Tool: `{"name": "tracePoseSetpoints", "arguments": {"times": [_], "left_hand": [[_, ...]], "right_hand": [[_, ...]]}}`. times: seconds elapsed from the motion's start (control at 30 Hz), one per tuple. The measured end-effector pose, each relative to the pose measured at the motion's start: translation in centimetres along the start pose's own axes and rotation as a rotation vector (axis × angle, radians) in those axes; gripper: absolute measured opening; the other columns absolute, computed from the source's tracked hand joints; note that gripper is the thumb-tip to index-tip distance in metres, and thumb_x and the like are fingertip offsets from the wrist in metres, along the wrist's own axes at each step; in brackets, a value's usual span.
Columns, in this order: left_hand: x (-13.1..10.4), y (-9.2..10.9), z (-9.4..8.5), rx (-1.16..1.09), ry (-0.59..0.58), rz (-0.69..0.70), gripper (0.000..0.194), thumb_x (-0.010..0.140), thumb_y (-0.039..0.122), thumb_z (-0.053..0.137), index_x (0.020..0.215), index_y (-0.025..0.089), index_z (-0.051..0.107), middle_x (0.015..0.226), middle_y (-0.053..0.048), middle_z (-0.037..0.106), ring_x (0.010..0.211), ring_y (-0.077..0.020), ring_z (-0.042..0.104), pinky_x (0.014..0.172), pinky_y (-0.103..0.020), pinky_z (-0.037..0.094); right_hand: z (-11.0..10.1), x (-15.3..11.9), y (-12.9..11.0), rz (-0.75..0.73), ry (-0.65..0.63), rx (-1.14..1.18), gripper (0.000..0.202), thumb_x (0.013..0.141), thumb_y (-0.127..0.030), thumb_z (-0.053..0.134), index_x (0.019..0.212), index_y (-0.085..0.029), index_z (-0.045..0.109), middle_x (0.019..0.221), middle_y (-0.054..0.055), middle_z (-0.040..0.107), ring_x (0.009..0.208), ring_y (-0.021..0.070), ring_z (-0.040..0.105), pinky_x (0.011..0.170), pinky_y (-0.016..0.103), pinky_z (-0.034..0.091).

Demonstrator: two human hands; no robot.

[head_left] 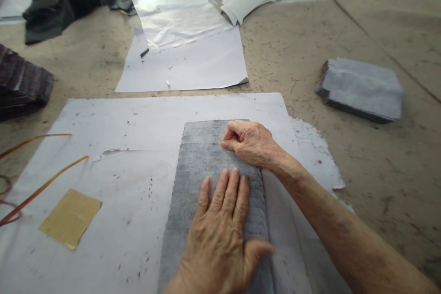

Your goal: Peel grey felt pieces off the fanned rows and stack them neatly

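Note:
Before me lies a long row of overlapping grey fabric-like pieces (193, 165), running from the far end toward the bottom edge. My left hand (220, 229) rests flat on them, palm down, fingers stretched out and thumb spread to the right. Near the far end of the row, my right hand (250, 142) is closed, thumb and fingertips pinched together just over the grey surface. Anything between those fingertips is too small or hidden to make out. Under the grey pieces is a large white sheet (113, 124) with dark specks.
A tan square (70, 218) and eyeglasses with amber temples (44, 188) lie at left. A dark striped stack (22, 82) stands behind them. Grey stacked pieces (365, 87) sit at right. Farther back are a white paper (193, 64), pale curved pieces (244, 0) and dark material (51, 4).

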State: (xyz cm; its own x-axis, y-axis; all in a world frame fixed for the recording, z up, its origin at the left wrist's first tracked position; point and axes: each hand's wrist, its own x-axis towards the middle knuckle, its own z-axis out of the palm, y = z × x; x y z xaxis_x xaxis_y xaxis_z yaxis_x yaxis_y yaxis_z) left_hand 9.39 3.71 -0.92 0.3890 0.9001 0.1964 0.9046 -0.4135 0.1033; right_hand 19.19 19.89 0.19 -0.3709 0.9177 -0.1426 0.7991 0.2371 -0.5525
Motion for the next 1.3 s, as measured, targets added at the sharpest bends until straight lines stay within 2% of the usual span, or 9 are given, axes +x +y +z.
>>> {"name": "tracePoseSetpoints", "arguments": {"times": [0.1, 0.23, 0.47, 0.6, 0.8, 0.93, 1.07, 1.17, 1.3], "left_hand": [[-1.0, 0.1, 0.7, 0.016, -0.027, -0.003, 0.092, 0.078, 0.074, 0.022, 0.139, 0.005, 0.029, 0.145, -0.016, 0.033, 0.135, -0.0302, 0.026, 0.113, -0.047, 0.009], [-1.8, -0.9, -0.6, 0.056, 0.059, 0.059, 0.099, 0.075, 0.077, 0.019, 0.139, 0.001, 0.026, 0.142, -0.02, 0.037, 0.135, -0.0321, 0.025, 0.113, -0.047, 0.011], [-3.0, -3.5, -0.4, 0.123, -0.037, -0.142, 0.092, 0.079, 0.07, 0.031, 0.138, -0.001, 0.026, 0.145, -0.021, 0.031, 0.137, -0.032, 0.021, 0.112, -0.046, 0.011], [-4.1, -3.3, -0.5, 0.133, -0.057, -0.095, 0.096, 0.077, 0.074, 0.029, 0.136, -0.001, 0.031, 0.143, -0.024, 0.033, 0.135, -0.0334, 0.026, 0.111, -0.046, 0.012], [-2.3, -3.9, -1.0, 0.11, -0.012, -0.162, 0.09, 0.081, 0.069, 0.029, 0.139, 0.0, 0.025, 0.147, -0.021, 0.025, 0.137, -0.0315, 0.019, 0.111, -0.045, 0.013], [-4.1, -3.9, -0.1, 0.134, -0.043, -0.14, 0.094, 0.08, 0.071, 0.028, 0.137, -0.003, 0.029, 0.145, -0.022, 0.029, 0.136, -0.0318, 0.024, 0.11, -0.043, 0.015], [-4.8, -3.8, -1.8, 0.163, -0.029, -0.105, 0.092, 0.08, 0.07, 0.027, 0.134, -0.004, 0.033, 0.138, -0.025, 0.039, 0.133, -0.033, 0.029, 0.111, -0.048, 0.01], [-3.2, -3.3, -3.0, 0.106, 0.04, -0.126, 0.093, 0.081, 0.07, 0.021, 0.136, -0.005, 0.028, 0.141, -0.027, 0.033, 0.135, -0.0352, 0.024, 0.11, -0.051, 0.012], [-2.7, -1.7, -1.3, 0.03, 0.044, -0.062, 0.089, 0.081, 0.071, 0.022, 0.138, 0.004, 0.03, 0.144, -0.017, 0.034, 0.135, -0.0306, 0.026, 0.112, -0.046, 0.011]], "right_hand": [[-0.1, 0.0, -0.1, 0.001, 0.003, -0.002, 0.01, 0.071, -0.023, 0.064, 0.063, -0.021, 0.059, 0.067, -0.004, 0.064, 0.064, 0.0102, 0.054, 0.058, 0.022, 0.032], [0.0, 0.0, 0.0, 0.001, 0.007, 0.008, 0.01, 0.07, -0.023, 0.064, 0.062, -0.021, 0.059, 0.067, -0.005, 0.064, 0.062, 0.0099, 0.054, 0.058, 0.022, 0.032], [0.3, 0.0, 0.3, -0.002, 0.019, 0.006, 0.007, 0.069, -0.024, 0.065, 0.063, -0.022, 0.061, 0.068, -0.005, 0.064, 0.063, 0.0107, 0.054, 0.058, 0.023, 0.032], [0.3, 0.0, 0.3, -0.002, 0.023, 0.005, 0.007, 0.069, -0.024, 0.065, 0.064, -0.022, 0.061, 0.07, -0.005, 0.065, 0.063, 0.0104, 0.054, 0.058, 0.023, 0.033], [0.2, 0.0, 0.1, 0.014, 0.03, 0.002, 0.008, 0.069, -0.023, 0.066, 0.064, -0.021, 0.061, 0.067, -0.005, 0.064, 0.061, 0.0102, 0.053, 0.057, 0.023, 0.034], [0.2, 0.0, 0.0, 0.016, 0.02, -0.003, 0.007, 0.069, -0.023, 0.065, 0.064, -0.021, 0.061, 0.069, -0.004, 0.065, 0.062, 0.0107, 0.054, 0.057, 0.023, 0.034], [0.4, 0.1, 0.2, 0.012, 0.028, -0.001, 0.005, 0.068, -0.022, 0.065, 0.064, -0.021, 0.062, 0.071, -0.004, 0.066, 0.063, 0.0106, 0.054, 0.058, 0.023, 0.034], [0.4, 0.2, 0.3, 0.013, 0.028, -0.003, 0.005, 0.068, -0.024, 0.066, 0.065, -0.021, 0.062, 0.07, -0.004, 0.066, 0.062, 0.01, 0.054, 0.058, 0.023, 0.034], [0.3, 0.1, 0.1, 0.027, 0.026, -0.016, 0.006, 0.069, -0.025, 0.065, 0.066, -0.021, 0.062, 0.07, -0.005, 0.065, 0.063, 0.0098, 0.054, 0.058, 0.022, 0.034]]}}
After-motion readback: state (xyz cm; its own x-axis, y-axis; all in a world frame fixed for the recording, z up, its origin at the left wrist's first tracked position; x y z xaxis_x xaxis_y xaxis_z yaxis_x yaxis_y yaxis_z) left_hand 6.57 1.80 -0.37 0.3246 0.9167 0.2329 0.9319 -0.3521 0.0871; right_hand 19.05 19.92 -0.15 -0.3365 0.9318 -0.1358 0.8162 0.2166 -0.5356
